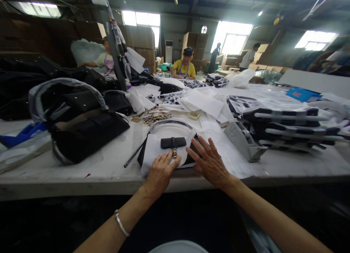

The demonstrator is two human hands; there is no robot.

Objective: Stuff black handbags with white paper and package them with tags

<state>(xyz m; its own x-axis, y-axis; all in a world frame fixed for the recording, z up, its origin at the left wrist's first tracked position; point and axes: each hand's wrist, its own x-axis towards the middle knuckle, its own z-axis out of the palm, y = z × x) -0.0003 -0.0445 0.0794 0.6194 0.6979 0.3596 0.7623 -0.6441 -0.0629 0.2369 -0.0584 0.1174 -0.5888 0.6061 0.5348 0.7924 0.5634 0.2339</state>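
Note:
A black handbag (140, 154) lies flat at the front edge of the table, its front largely covered by white tissue paper (151, 151). Through the paper shows a black flap strap (172, 142) with a gold clasp (174, 153). The handle (171, 122), wrapped in clear film, arches away from me. My left hand (162, 171) rests on the paper just left of the clasp, fingers stretched out. On the bag's right side lies my right hand (208, 162), palm down with fingers spread. Neither hand grips anything.
A grey tape dispenser (243, 140) stands at the right, before a stack of wrapped black bags (287, 127). Another black handbag (90, 136) sits at the left beside a blue tape dispenser (23, 134). Behind lie paper sheets (205, 103) and a heap of ties (155, 116). A person in yellow (184, 67) sits opposite.

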